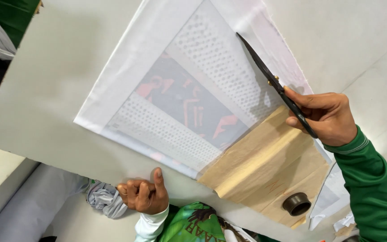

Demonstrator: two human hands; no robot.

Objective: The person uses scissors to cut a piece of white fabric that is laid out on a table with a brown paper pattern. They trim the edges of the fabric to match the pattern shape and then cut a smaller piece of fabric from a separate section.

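Observation:
My right hand (328,117), in a green sleeve, holds black scissors (274,83) by the handles. The blades are closed and point up-left over a white fabric sheet (126,67). The sheet covers dotted mesh strips (220,58) and a dark panel with red-orange shapes (189,105). A brown paper sheet (265,166) lies just below my right hand. My left hand (145,195) is a fist with the thumb up at the table's near edge. A bunched pale cloth (104,199) lies against its fingers; I cannot tell whether they grip it.
A small black round cup (296,204) stands on the brown paper's near corner. The pale table (45,89) extends left and beyond the fabric. A white fabric roll (27,210) lies below the table edge. White scraps (337,210) hang near my right sleeve.

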